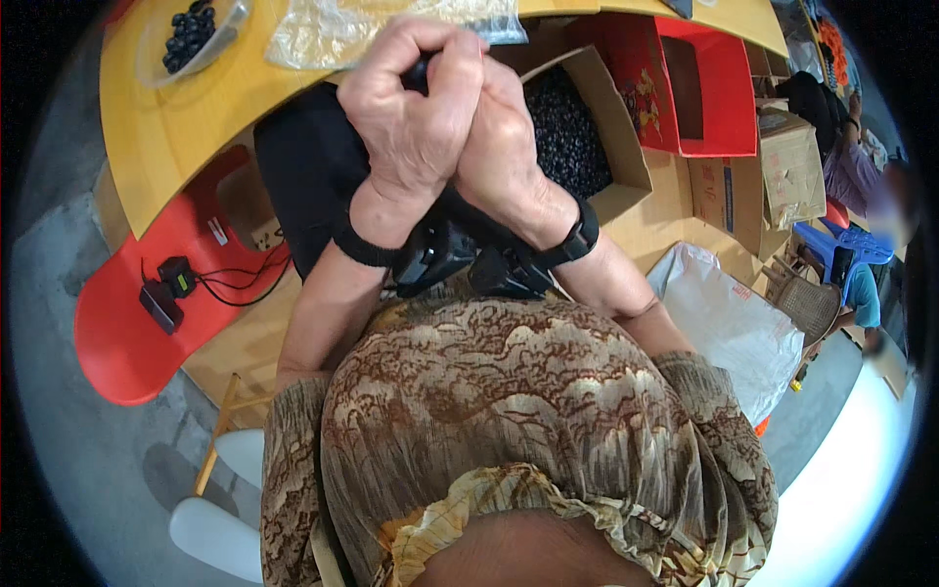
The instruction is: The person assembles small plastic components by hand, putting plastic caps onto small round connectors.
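Observation:
Before my chest, at the edge of the yellow table, my two hands are pressed together. My left hand (pixel 406 132) is closed, its thumb and fingers curled round a small dark thing that barely shows. Against it lies my right hand (pixel 501 152), also closed, its fingers mostly hidden behind the left. What they hold is too covered to name. Just beyond the hands a clear plastic bag (pixel 323 34) lies on the table. To the right stands an open cardboard box (pixel 631 166) full of small black pieces (pixel 567 132).
A clear plastic bowl (pixel 230 44) with dark round pieces sits on the yellow table (pixel 147 137) at far left. An open red box (pixel 738 108) stands right, beside a cardboard carton (pixel 792 166). A red chair (pixel 117 333) bears black devices and a cable. People sit at far right.

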`<state>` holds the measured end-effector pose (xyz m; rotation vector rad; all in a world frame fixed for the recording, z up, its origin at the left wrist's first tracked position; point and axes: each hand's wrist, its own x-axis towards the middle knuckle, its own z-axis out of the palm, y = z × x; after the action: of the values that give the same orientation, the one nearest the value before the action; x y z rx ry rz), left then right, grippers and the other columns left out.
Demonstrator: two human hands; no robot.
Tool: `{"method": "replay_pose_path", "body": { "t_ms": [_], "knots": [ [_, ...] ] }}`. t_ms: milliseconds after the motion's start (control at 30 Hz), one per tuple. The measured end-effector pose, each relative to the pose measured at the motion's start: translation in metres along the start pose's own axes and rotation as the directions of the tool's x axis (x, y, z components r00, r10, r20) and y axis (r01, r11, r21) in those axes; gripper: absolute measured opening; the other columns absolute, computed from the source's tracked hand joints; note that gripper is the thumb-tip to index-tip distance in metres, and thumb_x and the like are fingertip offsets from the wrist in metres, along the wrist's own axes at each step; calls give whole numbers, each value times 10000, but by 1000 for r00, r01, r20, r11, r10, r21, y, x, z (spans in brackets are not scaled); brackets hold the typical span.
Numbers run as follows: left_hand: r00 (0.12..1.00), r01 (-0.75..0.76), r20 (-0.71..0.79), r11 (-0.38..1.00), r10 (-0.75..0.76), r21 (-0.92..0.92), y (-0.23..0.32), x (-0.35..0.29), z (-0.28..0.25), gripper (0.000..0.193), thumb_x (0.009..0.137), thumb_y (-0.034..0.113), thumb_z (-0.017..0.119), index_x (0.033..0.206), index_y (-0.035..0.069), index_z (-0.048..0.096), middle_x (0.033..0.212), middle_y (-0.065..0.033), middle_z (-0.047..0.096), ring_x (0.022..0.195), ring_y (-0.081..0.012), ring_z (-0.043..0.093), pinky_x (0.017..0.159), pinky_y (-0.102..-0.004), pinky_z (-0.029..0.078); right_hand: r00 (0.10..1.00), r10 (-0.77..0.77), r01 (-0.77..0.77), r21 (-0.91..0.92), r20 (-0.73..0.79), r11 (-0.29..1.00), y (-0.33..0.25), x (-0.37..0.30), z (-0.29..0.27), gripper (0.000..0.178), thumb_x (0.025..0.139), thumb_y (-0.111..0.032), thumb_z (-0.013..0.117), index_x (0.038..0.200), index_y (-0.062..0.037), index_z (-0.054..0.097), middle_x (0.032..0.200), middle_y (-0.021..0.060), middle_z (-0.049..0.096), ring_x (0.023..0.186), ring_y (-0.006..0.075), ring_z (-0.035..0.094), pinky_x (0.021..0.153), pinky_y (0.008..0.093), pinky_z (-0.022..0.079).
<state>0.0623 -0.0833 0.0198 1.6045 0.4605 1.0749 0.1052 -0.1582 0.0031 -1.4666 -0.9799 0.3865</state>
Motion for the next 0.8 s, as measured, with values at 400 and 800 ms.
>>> {"method": "replay_pose_path", "body": {
  "t_ms": [400, 800],
  "knots": [
    [978, -20, 206, 999, 29, -45, 2, -20, -32, 138, 783, 55, 613, 915, 14, 609, 1085, -126, 522, 803, -119, 545, 625, -198, 459, 843, 414, -512, 748, 344, 422, -13, -3, -12, 289, 937, -299, 415, 993, -44, 537, 829, -4, 522, 685, 65, 443, 616, 205, 384],
    [992, -74, 108, 997, 71, 27, 14, -19, -38, 151, 698, -87, 636, 824, -8, 613, 863, -94, 554, 673, -125, 558, 551, -218, 466, 935, 352, -291, 661, 44, 692, -24, -3, -9, 142, 841, -70, 575, 971, -14, 564, 811, 23, 558, 655, 73, 508, 575, 201, 445]
  ]
}}
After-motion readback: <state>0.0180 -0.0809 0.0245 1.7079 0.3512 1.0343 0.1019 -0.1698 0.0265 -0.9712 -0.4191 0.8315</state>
